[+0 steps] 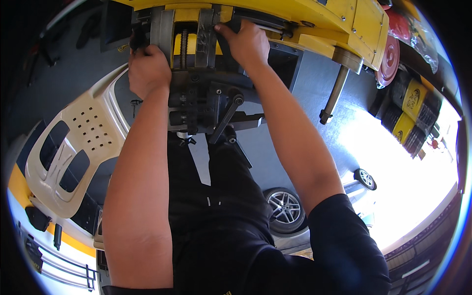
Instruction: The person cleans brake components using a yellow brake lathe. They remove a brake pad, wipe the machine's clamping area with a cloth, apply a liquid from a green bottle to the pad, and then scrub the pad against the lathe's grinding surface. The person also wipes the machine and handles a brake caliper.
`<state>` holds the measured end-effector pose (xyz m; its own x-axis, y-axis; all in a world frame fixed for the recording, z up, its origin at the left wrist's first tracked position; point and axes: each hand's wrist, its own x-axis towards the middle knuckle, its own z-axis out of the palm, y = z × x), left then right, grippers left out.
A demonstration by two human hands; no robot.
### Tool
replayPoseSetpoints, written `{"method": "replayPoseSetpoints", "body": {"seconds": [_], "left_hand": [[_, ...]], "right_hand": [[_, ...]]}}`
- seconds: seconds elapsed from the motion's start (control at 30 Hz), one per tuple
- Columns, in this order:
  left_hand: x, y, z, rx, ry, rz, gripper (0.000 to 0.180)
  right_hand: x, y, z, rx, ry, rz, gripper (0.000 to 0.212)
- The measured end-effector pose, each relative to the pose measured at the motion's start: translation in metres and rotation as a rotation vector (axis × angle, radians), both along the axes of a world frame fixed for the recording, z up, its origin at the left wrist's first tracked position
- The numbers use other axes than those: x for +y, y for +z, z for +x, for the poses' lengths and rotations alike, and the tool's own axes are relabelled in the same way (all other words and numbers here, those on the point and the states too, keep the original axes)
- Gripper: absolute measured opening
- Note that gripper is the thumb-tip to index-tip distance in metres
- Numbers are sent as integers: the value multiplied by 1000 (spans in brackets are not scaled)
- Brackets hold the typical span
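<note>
A yellow workshop machine [314, 19] stands in front of me, with two grey metal slide rails and a threaded screw [184, 49] between them. My left hand [150, 72] is closed in a fist at the left rail, by a small dark part; what lies inside the fist is hidden. On the other side, my right hand [250, 46] grips a dark machine part beside the right rail, its thumb on the near face and its fingers largely out of sight. Below the rails, between my forearms, sits a dark metal carriage [194, 101] with a black clamping lever [227, 118].
A cream plastic chair [93, 132] is at the left. From the machine's right side a metal shaft [335, 93] sticks down. Yellow-and-black boxes [410, 105] and a reddish round lid [389, 61] are at the far right. A car wheel [285, 209] shows behind me.
</note>
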<state>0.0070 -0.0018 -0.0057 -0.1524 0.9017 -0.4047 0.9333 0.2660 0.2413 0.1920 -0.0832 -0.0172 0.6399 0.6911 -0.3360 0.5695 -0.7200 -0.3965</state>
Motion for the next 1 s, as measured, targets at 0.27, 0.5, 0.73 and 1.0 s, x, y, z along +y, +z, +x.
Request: {"method": "replayPoseSetpoints", "body": {"seconds": [0.27,0.5,0.73,1.0], "left_hand": [[-1,-1,1,27,29,39,49],[0,-2,1,17,32,-3,53],[-1,1,1,24,9,31,48],[1,-3,0,19,4,11,49]], "right_hand": [[-21,15,-5,49,317,-106,50],[20,-1,16,-106,141,40,45],[-11,14,-7,29,196,-82,52],[12,10,-10,20,-103,-38,51]]}}
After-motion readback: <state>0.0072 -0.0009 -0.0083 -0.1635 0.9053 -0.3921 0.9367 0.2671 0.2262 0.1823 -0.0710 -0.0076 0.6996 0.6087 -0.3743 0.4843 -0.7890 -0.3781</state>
